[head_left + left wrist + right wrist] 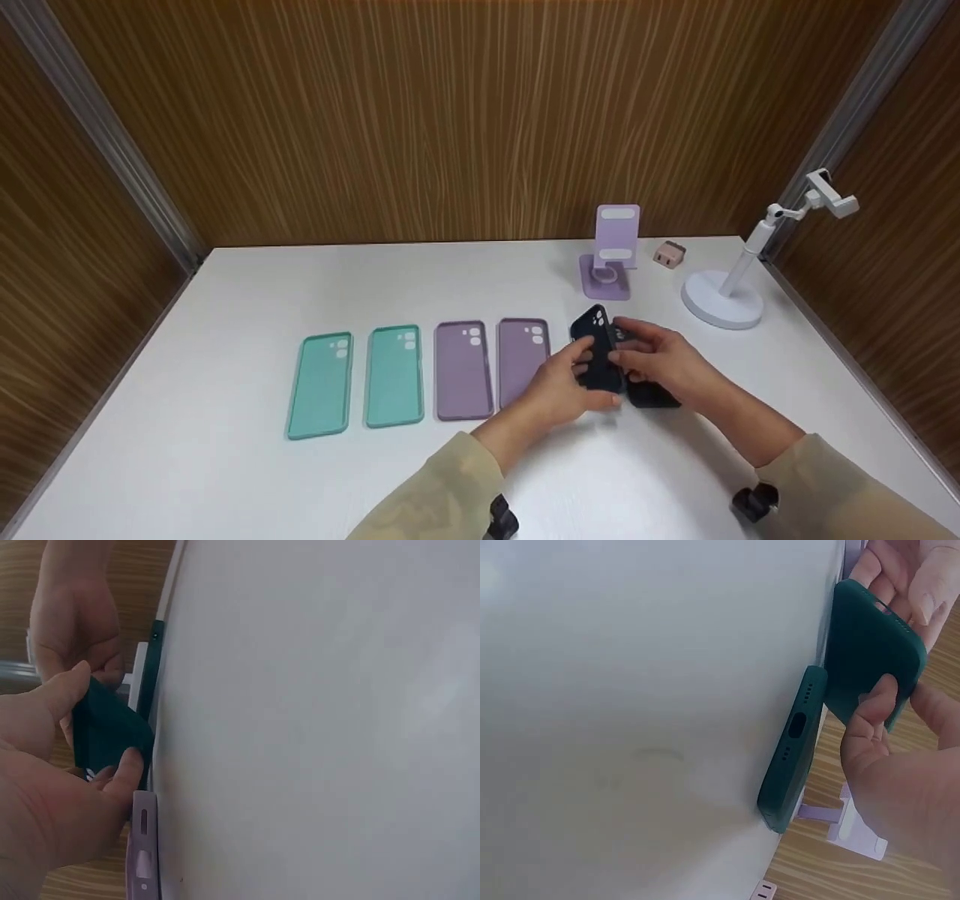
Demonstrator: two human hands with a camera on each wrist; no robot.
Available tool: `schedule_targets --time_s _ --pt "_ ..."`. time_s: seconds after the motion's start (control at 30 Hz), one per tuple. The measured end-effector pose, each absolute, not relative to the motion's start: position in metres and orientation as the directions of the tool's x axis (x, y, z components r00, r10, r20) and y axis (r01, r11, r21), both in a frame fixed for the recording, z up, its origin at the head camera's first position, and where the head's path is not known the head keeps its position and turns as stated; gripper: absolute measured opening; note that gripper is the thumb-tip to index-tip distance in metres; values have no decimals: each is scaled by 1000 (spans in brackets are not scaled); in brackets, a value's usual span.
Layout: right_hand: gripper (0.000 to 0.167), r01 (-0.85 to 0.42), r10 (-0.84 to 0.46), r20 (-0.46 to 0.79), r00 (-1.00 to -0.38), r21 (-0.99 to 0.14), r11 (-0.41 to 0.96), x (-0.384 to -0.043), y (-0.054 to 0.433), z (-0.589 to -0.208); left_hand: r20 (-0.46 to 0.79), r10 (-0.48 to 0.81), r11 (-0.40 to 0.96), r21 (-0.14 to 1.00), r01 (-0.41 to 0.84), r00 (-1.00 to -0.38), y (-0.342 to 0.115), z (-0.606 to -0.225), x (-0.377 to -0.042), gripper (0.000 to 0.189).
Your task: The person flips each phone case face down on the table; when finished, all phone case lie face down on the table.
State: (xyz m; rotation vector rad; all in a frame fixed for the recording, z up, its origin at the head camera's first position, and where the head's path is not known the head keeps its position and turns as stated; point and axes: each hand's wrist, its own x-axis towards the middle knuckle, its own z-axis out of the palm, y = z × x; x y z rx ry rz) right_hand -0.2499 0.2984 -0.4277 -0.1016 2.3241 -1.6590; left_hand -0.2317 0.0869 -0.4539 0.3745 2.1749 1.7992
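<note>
A dark green phone case (600, 367), almost black in the head view, is tilted up off the white table between both hands. My left hand (559, 390) grips it, fingers along its left side and thumb by its lower end. On its right edge my right hand (667, 364) pinches it with thumb and fingers; the case (870, 652) shows its back in the right wrist view. A second dark green phone case (654, 395) lies flat under my right hand, partly hidden. Left of the hands lies a purple phone case (521, 352), its lower corner covered by my left hand.
Another purple case (463, 375) and two mint green cases (324, 386) continue the row leftward. Behind the hands stand a purple phone stand (617, 232), a pink charger plug (669, 254) and a white round-based holder (722, 300). Wood-patterned panels (450, 120) enclose the table.
</note>
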Motion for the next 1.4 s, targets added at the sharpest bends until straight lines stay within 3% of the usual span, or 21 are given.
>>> schedule_targets --time_s 0.47,1.07,1.4 --pt "77 171 -289 -220 -931 -967 188 -252 294 -436 -41 370 36 999 -30 -928 87 -457 -232 89" --pt "69 145 -275 -198 -941 -969 199 -251 286 -435 -2 364 -9 1000 -6 -931 83 -455 -230 84" --pt "63 91 -353 -166 -921 -971 221 -247 283 -434 -14 357 -76 996 -44 -934 82 -451 -225 88"
